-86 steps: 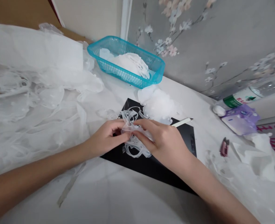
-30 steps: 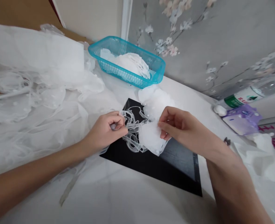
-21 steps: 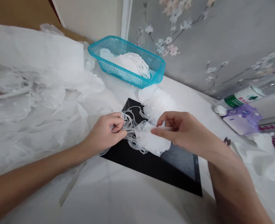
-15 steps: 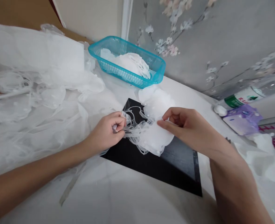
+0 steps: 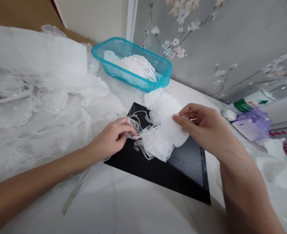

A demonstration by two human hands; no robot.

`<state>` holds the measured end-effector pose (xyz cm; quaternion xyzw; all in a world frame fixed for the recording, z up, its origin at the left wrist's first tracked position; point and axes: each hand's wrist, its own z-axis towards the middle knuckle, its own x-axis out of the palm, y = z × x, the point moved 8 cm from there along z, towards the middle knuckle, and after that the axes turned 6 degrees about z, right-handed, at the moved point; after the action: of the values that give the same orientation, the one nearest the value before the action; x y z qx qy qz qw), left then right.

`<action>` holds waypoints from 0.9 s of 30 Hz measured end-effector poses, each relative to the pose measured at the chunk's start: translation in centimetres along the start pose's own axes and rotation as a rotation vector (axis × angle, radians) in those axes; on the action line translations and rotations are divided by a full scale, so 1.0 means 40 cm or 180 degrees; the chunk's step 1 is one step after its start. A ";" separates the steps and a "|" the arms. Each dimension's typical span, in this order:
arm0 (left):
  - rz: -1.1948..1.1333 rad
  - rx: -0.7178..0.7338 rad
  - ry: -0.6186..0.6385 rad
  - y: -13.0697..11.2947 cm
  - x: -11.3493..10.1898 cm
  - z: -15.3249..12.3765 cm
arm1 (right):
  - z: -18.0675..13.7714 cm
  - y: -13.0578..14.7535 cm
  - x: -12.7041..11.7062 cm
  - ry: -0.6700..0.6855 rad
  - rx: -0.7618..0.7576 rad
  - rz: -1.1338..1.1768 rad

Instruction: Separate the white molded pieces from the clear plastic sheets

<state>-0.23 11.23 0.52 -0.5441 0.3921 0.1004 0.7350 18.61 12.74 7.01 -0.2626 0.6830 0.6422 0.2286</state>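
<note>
My right hand (image 5: 198,125) is closed, with thumb and fingers pinching the edge of a thin white rounded fabric piece (image 5: 179,131). My left hand (image 5: 116,135) has curled fingers on a tangle of thin white cut-out strips (image 5: 134,124), the leftover outlines around such pieces. The strips run from its fingertips toward a layered stack of scalloped white pieces (image 5: 158,144) between the hands. More white petal-like pieces (image 5: 161,102) lie just behind. All this rests over a black rectangular board (image 5: 158,177) on the white table.
A blue plastic basket (image 5: 133,78) holding white pieces stands at the back. Heaped sheer white sheets and scraps (image 5: 36,107) cover the left side. At the right are a bottle with a green and white label (image 5: 252,100), a purple package (image 5: 255,122) and crumpled white material (image 5: 272,159).
My right hand has moved slightly right and up, drawing the white piece with it. The left fingers have stretched from a tight fist toward the stack, and the strips there have shifted.
</note>
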 end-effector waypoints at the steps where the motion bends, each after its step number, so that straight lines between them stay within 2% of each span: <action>1: -0.0018 -0.0018 -0.0035 0.002 -0.002 0.000 | 0.001 -0.001 0.000 -0.0012 0.0005 0.0010; 6: 0.0001 -0.0022 -0.0103 0.000 -0.004 -0.004 | 0.004 -0.007 -0.002 -0.0055 0.0027 0.0031; 15: 0.0152 0.0279 -0.0008 -0.017 0.000 -0.004 | 0.008 -0.016 -0.004 -0.0052 0.0021 0.0128; 27: 0.0117 0.0270 0.0047 -0.017 0.001 -0.003 | 0.016 -0.028 -0.016 -0.0149 0.0001 0.0340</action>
<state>0.13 10.85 0.98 -0.5059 0.4113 0.0932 0.7525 19.80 13.37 6.52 -0.2105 0.6906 0.6593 0.2099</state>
